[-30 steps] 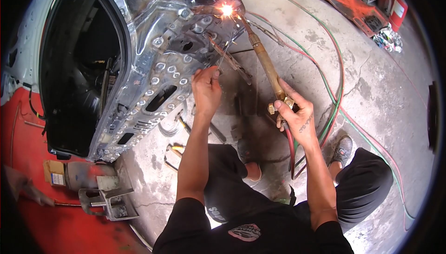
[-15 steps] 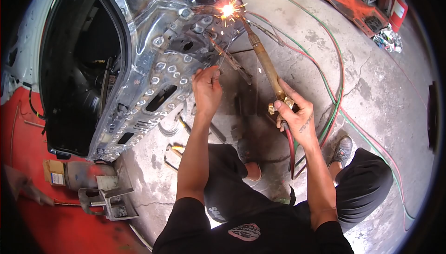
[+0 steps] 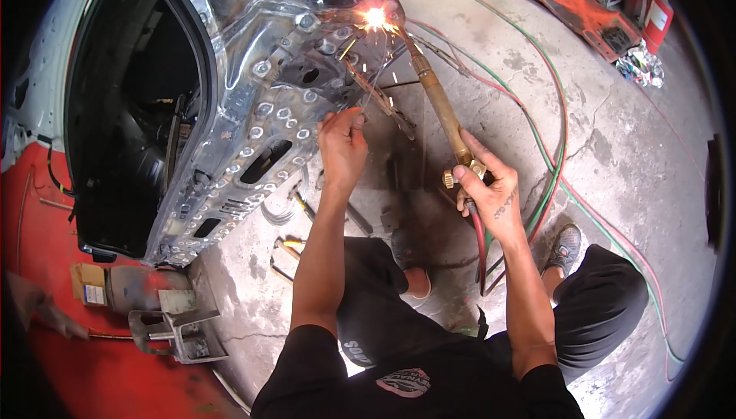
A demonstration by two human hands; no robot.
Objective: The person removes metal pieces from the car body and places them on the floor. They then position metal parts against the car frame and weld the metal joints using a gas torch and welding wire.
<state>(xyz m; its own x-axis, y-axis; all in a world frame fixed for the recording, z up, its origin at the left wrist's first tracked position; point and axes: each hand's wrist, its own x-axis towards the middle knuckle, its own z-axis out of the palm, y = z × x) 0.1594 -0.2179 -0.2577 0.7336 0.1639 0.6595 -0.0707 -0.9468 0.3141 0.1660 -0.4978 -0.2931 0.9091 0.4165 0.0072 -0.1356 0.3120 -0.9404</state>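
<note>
One black shirt [image 3: 399, 400]: soft matte cloth with a pale printed badge on the front, its letters too small and slanted for me to read.

Black trousers [image 3: 602, 304]: loose cloth, creased at the bent knee; a few light letters on the other leg are too warped to make out.

Right hand [image 3: 491, 193]: fingers wrapped round the rear of the torch, thumb beside the ridged brass knob [image 3: 448, 180]; the dark script on the wrist stays illegible.

Left hand [image 3: 342, 147]: thumb and fingertips pinching a thin rod [image 3: 373, 87], a slim grey line slanting up toward the glare.

Torch [image 3: 441, 105]: a long, scuffed, brass-coloured tube, stepping down to a narrow dark tip just beside the glare at the panel's edge.

Glare [image 3: 376, 19]: white at its heart, orange round it, with sparks dropping below.

Metal panel [image 3: 244, 89]: bare grey car body, shiny and pressed into ridges, dotted with round spots and pierced by long slots.

Concrete floor [image 3: 629, 166]: pale, cracked and stained, with a loop of wire [image 3: 277, 213] on it.

Cardboard box [image 3: 90, 284]: brown and square-edged; its white label carries print too tiny to read.

Hoses [image 3: 560, 176]: red and green, smooth, in a wide curve across the floor.

Orange-red beam [image 3: 548, 5]: long, scuffed, hard-edged.

Red cylinder [image 3: 657, 24]: rounded, white label, wording unreadable.
</note>
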